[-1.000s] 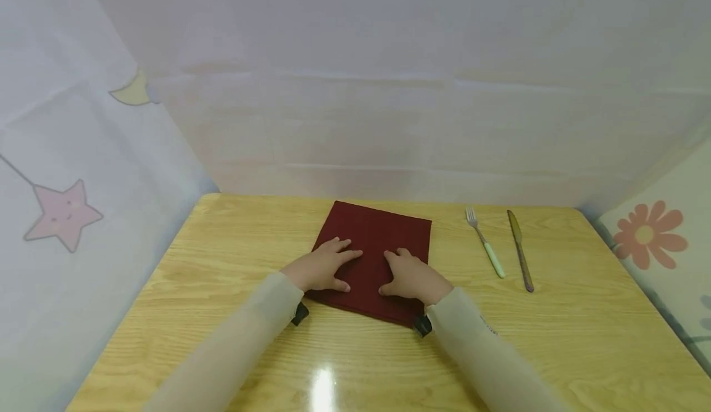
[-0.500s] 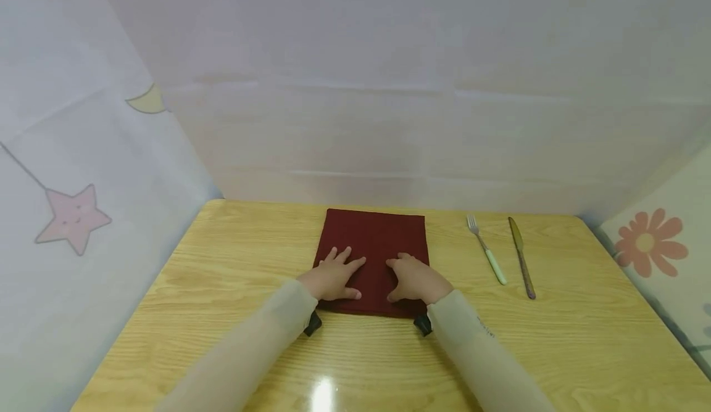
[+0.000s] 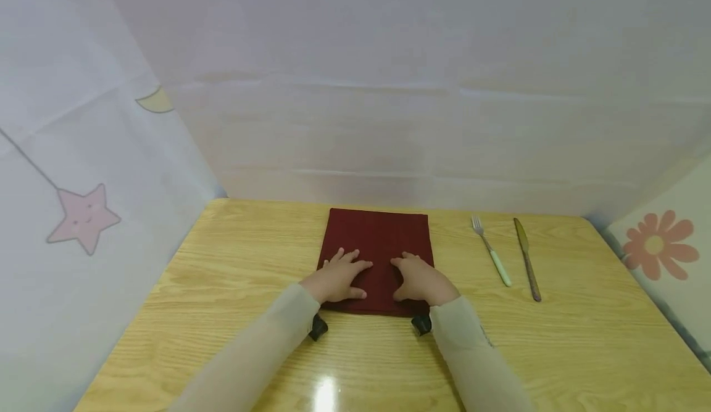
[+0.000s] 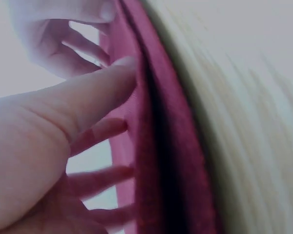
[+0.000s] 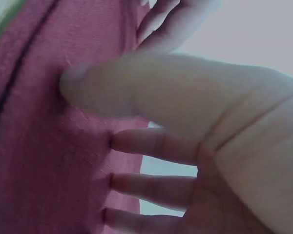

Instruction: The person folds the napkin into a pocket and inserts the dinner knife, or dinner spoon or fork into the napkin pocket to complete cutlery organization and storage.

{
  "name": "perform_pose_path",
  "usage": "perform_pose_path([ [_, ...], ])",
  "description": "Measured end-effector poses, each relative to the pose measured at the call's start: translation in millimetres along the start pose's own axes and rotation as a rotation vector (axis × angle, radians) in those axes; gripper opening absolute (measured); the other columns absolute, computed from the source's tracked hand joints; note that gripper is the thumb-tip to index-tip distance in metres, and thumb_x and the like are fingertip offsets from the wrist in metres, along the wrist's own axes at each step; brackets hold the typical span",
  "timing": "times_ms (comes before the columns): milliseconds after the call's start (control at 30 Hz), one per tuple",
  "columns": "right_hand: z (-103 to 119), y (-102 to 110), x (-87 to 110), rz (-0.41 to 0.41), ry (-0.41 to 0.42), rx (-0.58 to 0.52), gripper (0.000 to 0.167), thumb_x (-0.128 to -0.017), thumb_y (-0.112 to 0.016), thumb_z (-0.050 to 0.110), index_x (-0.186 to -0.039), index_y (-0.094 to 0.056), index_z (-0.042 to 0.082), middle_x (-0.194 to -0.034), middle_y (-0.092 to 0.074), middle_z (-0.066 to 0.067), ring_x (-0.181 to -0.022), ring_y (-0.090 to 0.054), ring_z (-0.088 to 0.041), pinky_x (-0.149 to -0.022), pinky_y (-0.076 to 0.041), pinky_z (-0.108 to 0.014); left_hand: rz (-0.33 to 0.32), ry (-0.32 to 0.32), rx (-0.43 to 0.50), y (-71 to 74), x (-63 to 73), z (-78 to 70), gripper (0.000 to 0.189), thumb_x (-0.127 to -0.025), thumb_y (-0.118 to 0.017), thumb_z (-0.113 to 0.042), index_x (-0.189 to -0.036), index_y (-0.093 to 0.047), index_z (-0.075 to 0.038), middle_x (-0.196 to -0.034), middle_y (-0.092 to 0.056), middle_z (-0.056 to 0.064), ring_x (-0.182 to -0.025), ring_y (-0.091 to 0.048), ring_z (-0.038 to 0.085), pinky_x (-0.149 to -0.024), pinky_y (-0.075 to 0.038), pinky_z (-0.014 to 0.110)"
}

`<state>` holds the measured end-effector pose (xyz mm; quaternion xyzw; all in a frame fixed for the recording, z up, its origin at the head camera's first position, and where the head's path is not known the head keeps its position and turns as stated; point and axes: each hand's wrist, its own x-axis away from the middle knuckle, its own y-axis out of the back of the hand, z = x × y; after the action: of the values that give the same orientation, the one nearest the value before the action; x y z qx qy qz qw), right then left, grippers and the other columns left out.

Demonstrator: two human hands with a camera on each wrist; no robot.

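Note:
A dark red folded cloth (image 3: 378, 233), like a napkin, lies flat and nearly square to the table in the head view. My left hand (image 3: 336, 278) rests on its near left part with fingers spread. On the near right part, my right hand (image 3: 420, 279) presses down with its fingertips. Seen from the left wrist, the layered folded edge of the cloth (image 4: 185, 126) shows beside the thumb. In the right wrist view, the thumb (image 5: 97, 92) and fingertips touch the top of the cloth.
Right of the cloth lie a fork (image 3: 491, 251) with a pale green handle and a metal knife (image 3: 528, 261), side by side. The wooden table (image 3: 222, 313) is bordered by pale printed fabric walls (image 3: 355, 122) at the back and both sides.
The cloth has turned counterclockwise under both hands, from slanted to nearly square. Both hands stay on it with fingers spread. The head view has shifted slightly.

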<state>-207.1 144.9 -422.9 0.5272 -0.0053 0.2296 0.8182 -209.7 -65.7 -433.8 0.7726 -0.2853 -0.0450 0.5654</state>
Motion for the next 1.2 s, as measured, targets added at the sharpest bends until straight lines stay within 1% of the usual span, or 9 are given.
perform_pose_path([
  [133,-16,7,1.8,-0.045,0.044,-0.107,0.056,-0.089,-0.077,0.012,-0.139,-0.058,-0.002,-0.145,-0.053,-0.021,-0.137,-0.046,-0.039,-0.11,-0.041,-0.054,-0.069,-0.106,0.016,2.0,4.9,-4.3,0.046,-0.098,-0.071,-0.026,-0.141,-0.06,-0.014,-0.149,-0.051,0.013,-0.141,-0.042,0.038,-0.111,-0.038,0.059],
  [233,-31,14,4.5,-0.106,0.048,-0.233,0.047,-0.094,-0.072,0.014,-0.138,-0.059,0.002,-0.138,-0.06,-0.017,-0.126,-0.056,-0.036,-0.1,-0.05,-0.051,-0.141,-0.19,0.009,5.7,8.2,-10.4,0.036,-0.1,-0.067,-0.022,-0.134,-0.064,-0.011,-0.136,-0.061,0.01,-0.129,-0.054,0.031,-0.107,-0.045,0.047],
  [367,-49,24,9.4,-0.181,0.001,-0.343,0.043,-0.098,-0.068,0.016,-0.137,-0.059,0.002,-0.133,-0.061,-0.02,-0.113,-0.063,-0.036,-0.086,-0.056,-0.047,-0.198,-0.215,0.009,10.6,11.8,-16.9,0.033,-0.101,-0.066,-0.023,-0.132,-0.065,-0.012,-0.13,-0.065,0.006,-0.123,-0.059,0.025,-0.103,-0.048,0.041],
  [567,-65,31,12.1,-0.142,-0.156,-0.417,0.043,-0.098,-0.065,0.012,-0.135,-0.053,-0.007,-0.122,-0.06,-0.027,-0.088,-0.067,-0.029,-0.073,-0.059,-0.039,-0.162,-0.218,0.012,13.7,15.8,-22.4,0.034,-0.101,-0.066,-0.025,-0.133,-0.065,-0.014,-0.126,-0.066,0.002,-0.114,-0.064,0.018,-0.096,-0.053,0.036],
  [667,-67,32,11.6,-0.109,-0.204,-0.457,0.043,-0.097,-0.066,0.007,-0.133,-0.051,-0.01,-0.117,-0.061,-0.027,-0.087,-0.067,-0.028,-0.072,-0.059,-0.039,-0.144,-0.234,-0.003,12.2,14.7,-24.2,0.033,-0.101,-0.067,-0.025,-0.131,-0.065,-0.015,-0.118,-0.068,0.001,-0.104,-0.065,0.015,-0.089,-0.054,0.034],
  [800,-65,32,9.9,-0.099,-0.242,-0.517,0.045,-0.096,-0.066,0.005,-0.134,-0.049,-0.012,-0.111,-0.064,-0.026,-0.085,-0.07,-0.028,-0.073,-0.061,-0.039,-0.134,-0.244,-0.013,8.6,12.7,-25.9,0.031,-0.1,-0.067,-0.026,-0.129,-0.066,-0.015,-0.118,-0.068,0.001,-0.105,-0.065,0.016,-0.091,-0.054,0.034],
  [933,-64,31,7.7,-0.091,-0.258,-0.533,0.027,-0.098,-0.066,0.009,-0.116,-0.058,-0.009,-0.096,-0.066,-0.02,-0.071,-0.069,-0.021,-0.066,-0.06,-0.034,-0.112,-0.255,0.021,6.3,11.2,-28.7,0.03,-0.101,-0.065,-0.027,-0.129,-0.067,-0.016,-0.122,-0.068,-0.001,-0.111,-0.064,0.016,-0.096,-0.052,0.034],
  [1033,-65,29,5.7,-0.065,-0.24,-0.597,0.018,-0.1,-0.062,0.013,-0.1,-0.062,-0.005,-0.083,-0.066,-0.015,-0.062,-0.067,-0.018,-0.061,-0.06,-0.032,-0.1,-0.261,0.06,3.7,9.2,-32.1,0.03,-0.101,-0.065,-0.027,-0.129,-0.067,-0.015,-0.12,-0.068,-0.002,-0.11,-0.064,0.014,-0.094,-0.052,0.032],
  [1200,-66,28,3.8,-0.02,-0.163,-0.762,0.023,-0.104,-0.052,0.014,-0.101,-0.059,-0.008,-0.082,-0.068,-0.018,-0.067,-0.071,-0.021,-0.064,-0.061,-0.033,-0.098,-0.231,0.1,-4.9,5.0,-37.3,0.039,-0.097,-0.071,-0.032,-0.132,-0.065,-0.014,-0.122,-0.066,0.0,-0.11,-0.063,0.014,-0.092,-0.053,0.031],
])
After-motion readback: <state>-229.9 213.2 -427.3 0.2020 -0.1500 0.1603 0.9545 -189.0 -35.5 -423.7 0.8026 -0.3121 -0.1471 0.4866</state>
